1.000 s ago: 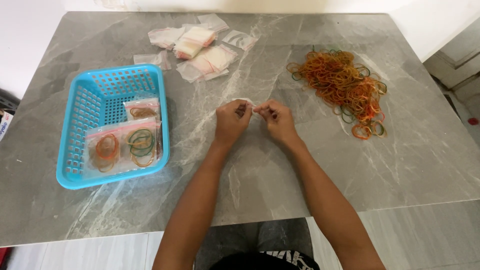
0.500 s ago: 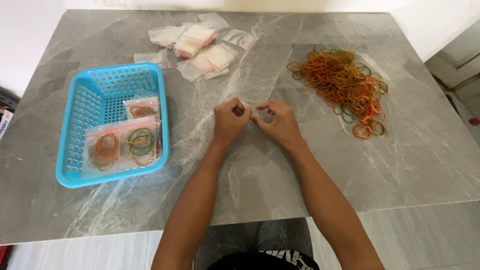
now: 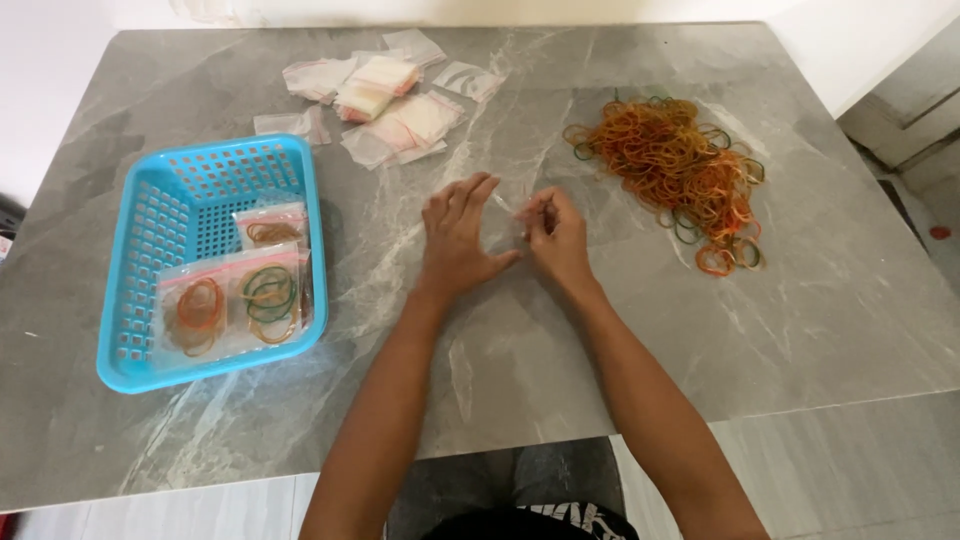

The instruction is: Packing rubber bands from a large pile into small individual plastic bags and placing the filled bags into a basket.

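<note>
Small clear bag between my two hands at mid-table.

My right hand [image 3: 556, 235] pinches the clear bag [image 3: 513, 205] at its right end; my left hand [image 3: 456, 238] lies fingers spread, touching its left. The rubber band pile [image 3: 672, 170] sits nearer my right hand.
</note>
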